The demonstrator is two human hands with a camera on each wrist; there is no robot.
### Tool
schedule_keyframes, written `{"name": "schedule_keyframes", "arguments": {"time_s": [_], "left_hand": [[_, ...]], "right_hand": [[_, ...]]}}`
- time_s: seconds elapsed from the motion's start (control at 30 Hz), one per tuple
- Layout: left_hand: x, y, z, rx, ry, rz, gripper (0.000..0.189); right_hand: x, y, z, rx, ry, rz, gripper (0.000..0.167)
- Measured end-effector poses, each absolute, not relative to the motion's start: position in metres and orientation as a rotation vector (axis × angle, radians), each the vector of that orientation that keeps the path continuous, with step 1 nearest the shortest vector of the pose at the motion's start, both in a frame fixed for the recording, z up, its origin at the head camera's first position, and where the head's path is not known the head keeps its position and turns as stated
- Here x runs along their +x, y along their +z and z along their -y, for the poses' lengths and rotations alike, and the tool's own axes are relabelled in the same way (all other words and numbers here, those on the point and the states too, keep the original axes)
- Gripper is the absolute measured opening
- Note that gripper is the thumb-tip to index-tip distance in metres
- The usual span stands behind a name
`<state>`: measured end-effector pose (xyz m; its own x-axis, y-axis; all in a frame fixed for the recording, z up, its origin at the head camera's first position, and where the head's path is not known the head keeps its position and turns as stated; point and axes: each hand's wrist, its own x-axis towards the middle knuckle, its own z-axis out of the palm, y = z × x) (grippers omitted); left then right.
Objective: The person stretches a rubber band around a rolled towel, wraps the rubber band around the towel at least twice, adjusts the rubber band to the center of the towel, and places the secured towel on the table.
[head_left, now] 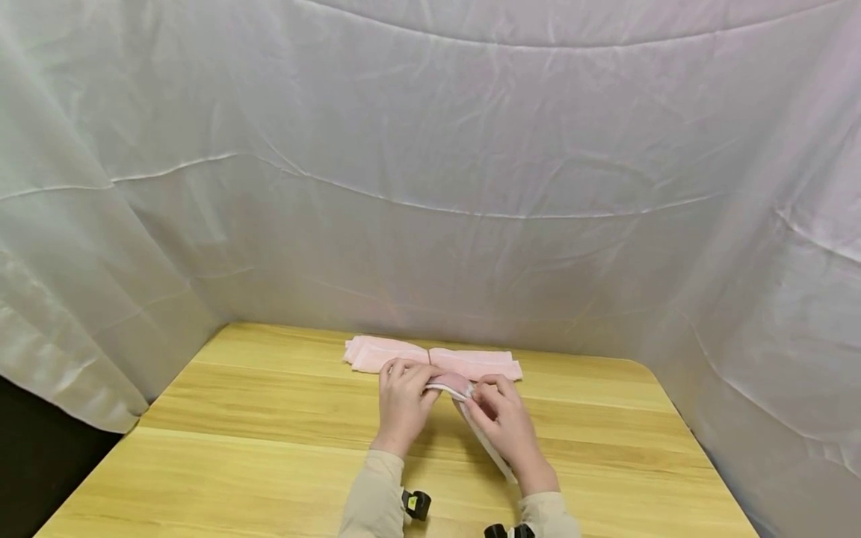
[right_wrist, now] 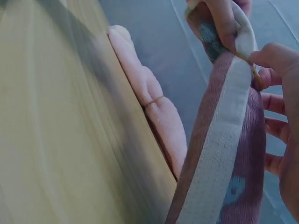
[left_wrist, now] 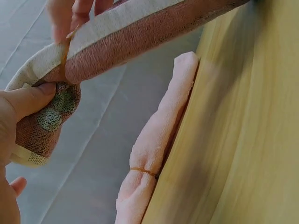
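A folded towel point(head_left: 449, 383), dusty mauve with a white border and pale green patterned spots, is held up off the table between both hands. My left hand point(head_left: 403, 400) grips it near one end, thumb pressed on the patterned face in the left wrist view. Around the towel runs a thin yellow-brown rubber band point(left_wrist: 64, 58). My right hand point(right_wrist: 287, 84) pinches this band at the towel's edge between thumb and forefinger, the other fingers bent beside the cloth. The towel's longer part hangs down toward the near side, partly hidden behind the right forearm in the head view.
Beyond the hands, a pale pink folded towel point(head_left: 383, 353) lies along the table's back edge, cinched at its middle by a brown band point(left_wrist: 143, 171). The wooden table point(head_left: 235, 463) is enclosed by hanging grey-white cloth point(head_left: 430, 261) at the back and sides.
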<state>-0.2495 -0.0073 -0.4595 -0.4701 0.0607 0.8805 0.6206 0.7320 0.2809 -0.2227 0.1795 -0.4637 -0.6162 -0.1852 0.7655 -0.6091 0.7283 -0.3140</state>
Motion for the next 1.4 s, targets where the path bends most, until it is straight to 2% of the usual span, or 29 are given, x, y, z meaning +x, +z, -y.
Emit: {"name": "schedule_keyframes", "arguments": {"time_s": [0.27, 0.53, 0.87, 0.97, 1.17, 1.4], "left_hand": [[-0.2492, -0.4587, 0.0082, -0.55, -0.725, 1.965, 0.02], [-0.2494, -0.4563, 0.0057, -0.583, -0.761, 1.942, 0.017], [-0.2492, -0.4555, 0.0078, -0.63, -0.788, 1.905, 0.017], [-0.2502, -0.4564, 0.0085, -0.658, -0.801, 1.889, 0.018], [-0.2504, -0.4571, 0.0091, -0.706, -0.778, 1.93, 0.022], [-0.2476, -0.4553, 0.009, -0.761, -0.729, 2.116, 0.029]], "right_hand": [[-0.2212, -0.463, -0.1849, 0.522, 0.793, 2.232, 0.014], [-0.2226, -0.4665, -0.1869, 0.557, 0.992, 2.24, 0.026], [-0.2178, -0.4625, -0.184, 0.334, 1.191, 2.428, 0.057], [-0.2175, -0.4615, -0.185, 0.294, 1.18, 2.488, 0.054], [-0.2187, -0.4608, -0.1869, 0.253, 1.126, 2.534, 0.038], [-0.2189, -0.4635, -0.1895, 0.296, 0.934, 2.456, 0.035]]}}
